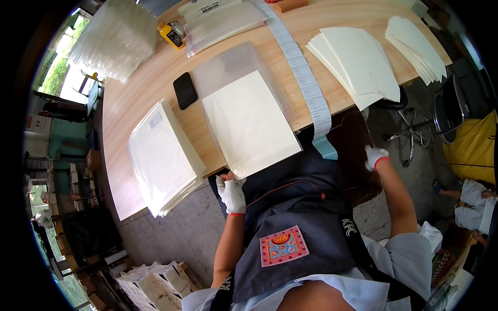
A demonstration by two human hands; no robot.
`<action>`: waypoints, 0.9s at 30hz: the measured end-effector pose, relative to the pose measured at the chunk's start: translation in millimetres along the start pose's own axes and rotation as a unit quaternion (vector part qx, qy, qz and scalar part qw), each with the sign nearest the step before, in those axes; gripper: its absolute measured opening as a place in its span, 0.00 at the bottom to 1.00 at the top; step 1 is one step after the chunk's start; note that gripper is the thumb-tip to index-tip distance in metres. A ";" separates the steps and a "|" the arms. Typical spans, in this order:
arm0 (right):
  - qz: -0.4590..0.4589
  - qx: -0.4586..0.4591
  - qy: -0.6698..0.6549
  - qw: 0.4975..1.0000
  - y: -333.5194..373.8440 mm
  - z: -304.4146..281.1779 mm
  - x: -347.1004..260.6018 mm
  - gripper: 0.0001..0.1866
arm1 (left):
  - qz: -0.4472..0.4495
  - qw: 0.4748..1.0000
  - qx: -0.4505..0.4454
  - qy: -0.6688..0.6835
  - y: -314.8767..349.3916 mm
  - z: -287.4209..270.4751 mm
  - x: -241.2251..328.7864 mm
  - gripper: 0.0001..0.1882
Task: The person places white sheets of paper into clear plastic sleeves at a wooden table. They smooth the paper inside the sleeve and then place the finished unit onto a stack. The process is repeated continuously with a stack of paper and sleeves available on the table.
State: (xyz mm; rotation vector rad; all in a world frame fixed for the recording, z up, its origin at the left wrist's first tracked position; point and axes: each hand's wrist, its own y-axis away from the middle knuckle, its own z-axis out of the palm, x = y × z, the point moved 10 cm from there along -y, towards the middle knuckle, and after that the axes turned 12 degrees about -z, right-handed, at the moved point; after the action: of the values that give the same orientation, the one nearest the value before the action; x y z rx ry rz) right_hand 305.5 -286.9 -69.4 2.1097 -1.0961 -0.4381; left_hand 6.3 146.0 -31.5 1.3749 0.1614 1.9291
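We locate the white sheet (251,124) at the near edge of the counter (122,179), its lower end projecting past that edge. Beneath its far part we identify clear plastic bags (223,65); whether the sheet is inside the uppermost one, we cannot tell. Our left hand (232,196) is at the sheet's near left corner, fingers closed in a pinch on it (whether a bag edge is also gripped, we cannot determine). Our right hand (375,157) is beyond the counter edge, well apart from the sheet; we see nothing in it, and cannot tell how far its fingers are open. Both hands wear white gloves with red cuffs. Left of the sheet we note a black phone (185,90) and a stack of plastic-covered sheets (161,158). To the right, a long label strip (301,67) runs across the counter and hangs over its near edge; farther right lies a fanned pile of white sheets (360,65).
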 end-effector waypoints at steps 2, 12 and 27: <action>-0.040 0.052 -0.015 0.998 16.3 -21.3 -23.7 0.24 | 0.002 1.000 -0.012 0.007 -0.5 2.9 -0.6 0.08; -0.133 0.052 -0.789 0.597 3.1 -49.4 -279.4 0.13 | 0.015 0.998 -0.028 0.045 2.1 -3.6 -5.6 0.08; -0.158 0.291 -0.616 0.715 -41.6 -56.7 -109.3 0.06 | -0.292 0.954 -0.068 -0.029 26.9 20.2 -102.5 0.18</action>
State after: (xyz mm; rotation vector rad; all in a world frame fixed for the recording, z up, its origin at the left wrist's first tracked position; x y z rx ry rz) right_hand 298.3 -157.3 -62.8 2.4909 -1.6960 -2.1335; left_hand 24.9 55.9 -87.8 1.1291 0.3553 1.3769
